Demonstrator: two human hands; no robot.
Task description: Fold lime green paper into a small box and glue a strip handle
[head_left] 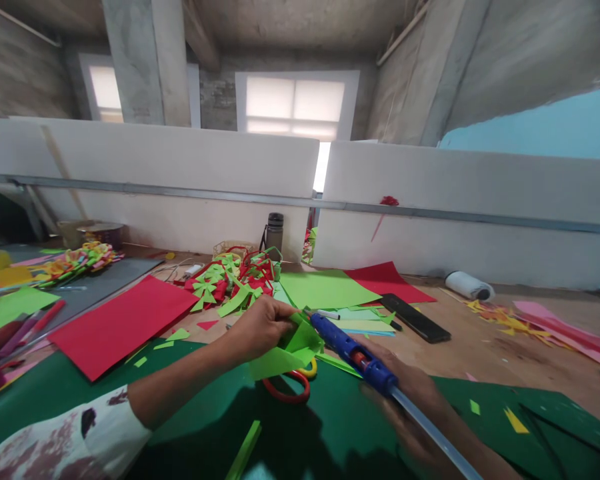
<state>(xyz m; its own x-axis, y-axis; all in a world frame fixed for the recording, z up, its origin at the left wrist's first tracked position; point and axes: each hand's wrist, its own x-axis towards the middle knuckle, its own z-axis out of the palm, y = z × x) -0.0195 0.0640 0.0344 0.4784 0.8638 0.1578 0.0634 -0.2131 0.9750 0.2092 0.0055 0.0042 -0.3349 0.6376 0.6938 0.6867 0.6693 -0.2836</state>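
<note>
My left hand (263,328) pinches a folded piece of light green paper (287,353) above the dark green mat. A blue hot glue gun (347,350) is gripped in my right hand (395,393), its nozzle pointing up and left at the top edge of the paper. From the gun's rear sticks a long clear glue stick (433,433). Whether the nozzle touches the paper I cannot tell. Just under the paper lie scissors (293,388) with red and yellow handle loops, partly hidden. A narrow green paper strip (245,450) rests on the mat nearer to me.
Red sheets (125,320) and a light green sheet (330,289) lie around the mat (190,427). A heap of red and green cutouts (235,280) sits before a dark bottle (275,235). A black phone (416,318) is at right, near a white roll (467,285).
</note>
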